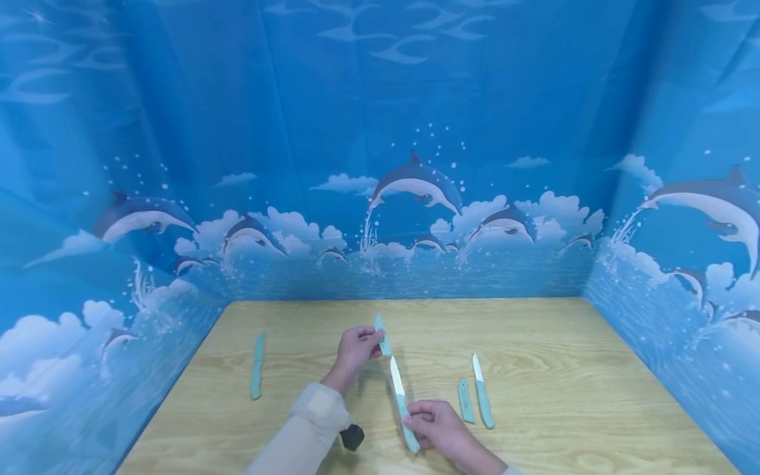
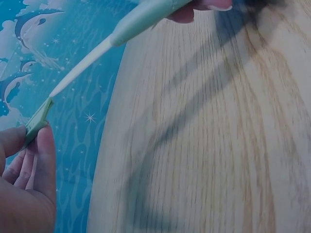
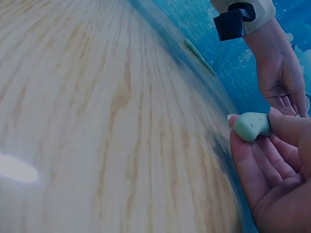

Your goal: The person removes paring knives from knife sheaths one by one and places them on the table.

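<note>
My left hand [image 1: 355, 351] pinches a mint-green knife sheath [image 1: 382, 338] between thumb and fingers above the table. In my right hand [image 1: 438, 425] is a paring knife [image 1: 396, 377], gripped by its mint-green handle, the pale blade pointing up and away. Its tip is right at the sheath's open end in the left wrist view, where knife [image 2: 146, 22] and sheath [image 2: 39, 120] are nearly in line. The right wrist view shows the rounded butt of the handle [image 3: 249, 127] between thumb and fingers.
On the wooden table [image 1: 534, 330], right of my hands, lie a second bare knife [image 1: 483, 399] and a loose sheath [image 1: 466, 400] side by side. A sheathed green knife [image 1: 258, 366] lies at the left. Dolphin-print curtains [image 1: 380, 277] enclose the back and sides.
</note>
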A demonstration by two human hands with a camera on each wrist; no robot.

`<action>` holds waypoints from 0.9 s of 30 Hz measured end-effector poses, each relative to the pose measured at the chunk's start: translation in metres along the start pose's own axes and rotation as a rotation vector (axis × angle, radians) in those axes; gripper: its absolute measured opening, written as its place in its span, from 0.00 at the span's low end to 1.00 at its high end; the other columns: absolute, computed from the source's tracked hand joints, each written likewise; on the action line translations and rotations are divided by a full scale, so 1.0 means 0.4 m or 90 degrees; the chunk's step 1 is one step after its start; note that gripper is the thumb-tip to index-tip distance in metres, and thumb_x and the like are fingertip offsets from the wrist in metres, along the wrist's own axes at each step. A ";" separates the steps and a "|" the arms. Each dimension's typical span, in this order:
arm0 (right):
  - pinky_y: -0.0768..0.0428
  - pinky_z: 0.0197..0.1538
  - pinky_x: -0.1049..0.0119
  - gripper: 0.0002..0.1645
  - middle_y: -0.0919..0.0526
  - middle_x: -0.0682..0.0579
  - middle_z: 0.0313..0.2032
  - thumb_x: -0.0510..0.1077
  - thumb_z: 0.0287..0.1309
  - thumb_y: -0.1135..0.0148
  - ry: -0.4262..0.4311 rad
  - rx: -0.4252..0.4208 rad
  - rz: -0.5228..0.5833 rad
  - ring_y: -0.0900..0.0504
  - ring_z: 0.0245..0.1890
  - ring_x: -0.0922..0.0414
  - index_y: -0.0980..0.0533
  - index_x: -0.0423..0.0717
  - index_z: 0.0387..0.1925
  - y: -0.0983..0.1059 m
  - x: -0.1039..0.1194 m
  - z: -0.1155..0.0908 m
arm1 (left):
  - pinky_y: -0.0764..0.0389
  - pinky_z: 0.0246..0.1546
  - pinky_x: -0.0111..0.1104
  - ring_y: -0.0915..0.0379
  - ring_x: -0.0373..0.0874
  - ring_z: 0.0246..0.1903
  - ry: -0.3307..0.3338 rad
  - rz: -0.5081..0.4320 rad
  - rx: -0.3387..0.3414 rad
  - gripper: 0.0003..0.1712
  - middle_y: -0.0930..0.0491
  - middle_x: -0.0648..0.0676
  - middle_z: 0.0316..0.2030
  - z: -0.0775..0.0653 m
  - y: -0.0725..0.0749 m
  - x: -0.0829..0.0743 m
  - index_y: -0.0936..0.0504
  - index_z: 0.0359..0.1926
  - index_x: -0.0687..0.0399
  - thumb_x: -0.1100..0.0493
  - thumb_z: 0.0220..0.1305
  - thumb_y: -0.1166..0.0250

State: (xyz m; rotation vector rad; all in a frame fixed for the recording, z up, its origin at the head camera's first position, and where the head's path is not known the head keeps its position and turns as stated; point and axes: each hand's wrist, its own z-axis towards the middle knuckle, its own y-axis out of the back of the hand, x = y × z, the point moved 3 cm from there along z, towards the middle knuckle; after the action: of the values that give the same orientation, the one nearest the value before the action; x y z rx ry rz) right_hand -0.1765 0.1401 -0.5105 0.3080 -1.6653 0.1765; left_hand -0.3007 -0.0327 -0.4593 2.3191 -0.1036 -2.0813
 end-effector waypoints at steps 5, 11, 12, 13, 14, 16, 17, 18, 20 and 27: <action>0.13 0.38 0.59 0.20 0.15 0.43 0.35 0.41 0.61 0.36 0.005 0.000 0.006 0.16 0.32 0.55 0.25 0.29 0.48 0.000 0.007 -0.001 | 0.14 0.38 0.30 0.20 0.43 0.34 0.005 0.003 0.000 0.20 0.17 0.60 0.40 -0.006 0.006 -0.005 0.24 0.52 0.69 0.58 0.66 0.36; 0.13 0.38 0.60 0.18 0.15 0.45 0.34 0.41 0.60 0.36 0.009 -0.001 0.023 0.16 0.31 0.55 0.25 0.29 0.46 0.000 0.011 -0.001 | 0.15 0.38 0.31 0.21 0.43 0.33 0.009 0.010 0.012 0.21 0.17 0.59 0.40 -0.007 0.007 0.001 0.24 0.53 0.68 0.57 0.66 0.36; 0.13 0.38 0.60 0.18 0.15 0.45 0.33 0.41 0.60 0.36 0.009 0.001 0.027 0.16 0.31 0.55 0.25 0.29 0.46 0.001 0.011 0.000 | 0.15 0.39 0.31 0.21 0.43 0.34 0.009 0.012 0.014 0.21 0.17 0.59 0.40 -0.006 0.007 0.004 0.24 0.54 0.68 0.57 0.66 0.36; 0.13 0.38 0.60 0.18 0.15 0.45 0.33 0.41 0.61 0.36 0.009 0.002 0.030 0.16 0.31 0.55 0.25 0.29 0.46 0.002 0.010 0.001 | 0.15 0.39 0.32 0.21 0.43 0.34 0.008 0.017 0.016 0.21 0.17 0.59 0.40 -0.006 0.006 0.007 0.24 0.54 0.68 0.57 0.66 0.36; 0.13 0.38 0.60 0.18 0.15 0.45 0.33 0.41 0.61 0.36 0.011 0.003 0.031 0.16 0.31 0.55 0.25 0.29 0.46 0.003 0.009 0.001 | 0.15 0.39 0.32 0.21 0.43 0.34 0.009 0.019 0.016 0.21 0.17 0.59 0.39 -0.006 0.006 0.009 0.24 0.53 0.68 0.57 0.66 0.36; 0.13 0.37 0.60 0.18 0.15 0.45 0.33 0.41 0.61 0.36 0.013 -0.001 0.029 0.16 0.30 0.55 0.25 0.28 0.46 0.007 0.008 0.002 | 0.14 0.39 0.32 0.20 0.43 0.33 0.007 0.023 0.018 0.21 0.17 0.59 0.39 -0.005 0.004 0.015 0.24 0.53 0.68 0.57 0.66 0.36; 0.13 0.37 0.60 0.18 0.15 0.45 0.33 0.41 0.61 0.36 0.014 -0.005 0.027 0.16 0.30 0.55 0.25 0.28 0.46 0.009 0.007 0.002 | 0.14 0.39 0.32 0.20 0.43 0.33 0.004 0.024 0.020 0.21 0.17 0.59 0.39 -0.005 0.002 0.017 0.24 0.53 0.69 0.58 0.66 0.36; 0.13 0.37 0.60 0.18 0.15 0.45 0.33 0.40 0.61 0.37 0.015 -0.009 0.025 0.16 0.30 0.55 0.25 0.28 0.46 0.012 0.006 0.002 | 0.14 0.38 0.32 0.20 0.43 0.33 0.002 0.024 0.023 0.21 0.17 0.59 0.40 -0.004 0.000 0.020 0.24 0.53 0.69 0.58 0.65 0.36; 0.13 0.36 0.61 0.18 0.15 0.45 0.33 0.40 0.62 0.37 0.018 -0.017 0.019 0.16 0.30 0.55 0.26 0.27 0.46 0.018 0.004 0.002 | 0.14 0.37 0.32 0.20 0.42 0.32 -0.003 0.023 0.029 0.21 0.17 0.60 0.39 -0.003 -0.005 0.026 0.24 0.53 0.70 0.59 0.65 0.36; 0.13 0.37 0.62 0.18 0.14 0.42 0.35 0.41 0.63 0.38 0.024 -0.037 -0.014 0.15 0.32 0.54 0.26 0.28 0.45 0.036 -0.005 0.003 | 0.14 0.37 0.35 0.20 0.42 0.29 -0.009 0.037 0.062 0.16 0.18 0.60 0.36 -0.012 -0.028 0.047 0.22 0.47 0.71 0.62 0.63 0.35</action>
State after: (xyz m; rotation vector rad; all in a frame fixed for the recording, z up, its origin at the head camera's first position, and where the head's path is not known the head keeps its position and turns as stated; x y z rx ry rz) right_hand -0.1817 0.1535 -0.5116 0.2773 -1.6254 0.1177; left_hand -0.2937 -0.0228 -0.4781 2.3238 -0.2757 -2.1120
